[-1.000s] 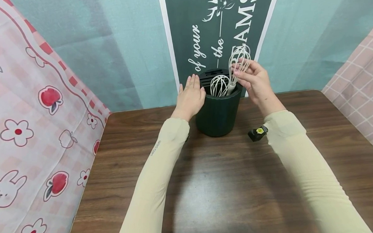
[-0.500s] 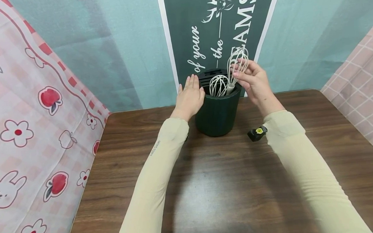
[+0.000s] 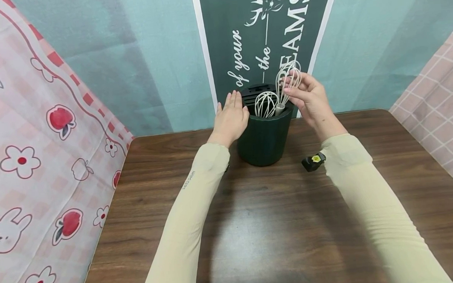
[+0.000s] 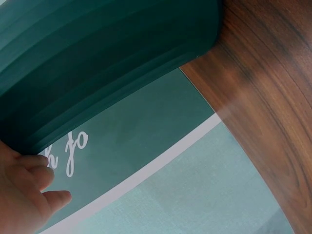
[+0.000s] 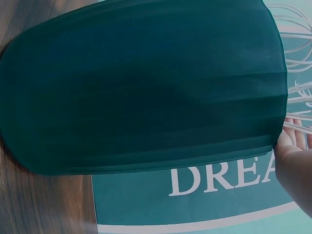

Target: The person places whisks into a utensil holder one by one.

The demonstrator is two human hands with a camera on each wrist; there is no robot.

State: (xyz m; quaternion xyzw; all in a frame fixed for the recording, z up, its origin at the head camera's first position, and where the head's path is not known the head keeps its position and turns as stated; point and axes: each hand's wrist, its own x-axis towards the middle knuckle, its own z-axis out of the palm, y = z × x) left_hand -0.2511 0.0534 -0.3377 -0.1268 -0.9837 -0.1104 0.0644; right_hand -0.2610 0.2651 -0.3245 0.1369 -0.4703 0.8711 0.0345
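A dark green utensil holder (image 3: 265, 141) stands upright at the back of the table. Two white wire whisks lean in it: a short round-headed whisk (image 3: 264, 104) and, to its right, a taller whisk (image 3: 289, 70). My right hand (image 3: 311, 97) pinches the taller whisk by its wires; its handle goes down into the holder and is hidden below the rim. On the holder's left side my left hand (image 3: 231, 120) rests with straight fingers at the rim. The left wrist view shows part of that hand (image 4: 24, 190) against the ribbed wall (image 4: 112, 63).
Black slots (image 3: 247, 98) fill the back of the holder's top. Close behind hangs a teal cloth (image 3: 161, 76) with a dark lettered panel (image 3: 224, 30). Patterned cloths border the wooden table (image 3: 261, 225) left and right. A small black device (image 3: 313, 161) sits at the right wrist.
The taller whisk has sunk slightly deeper into the holder, with my right hand still at its wires. My left hand stays in place on the holder.
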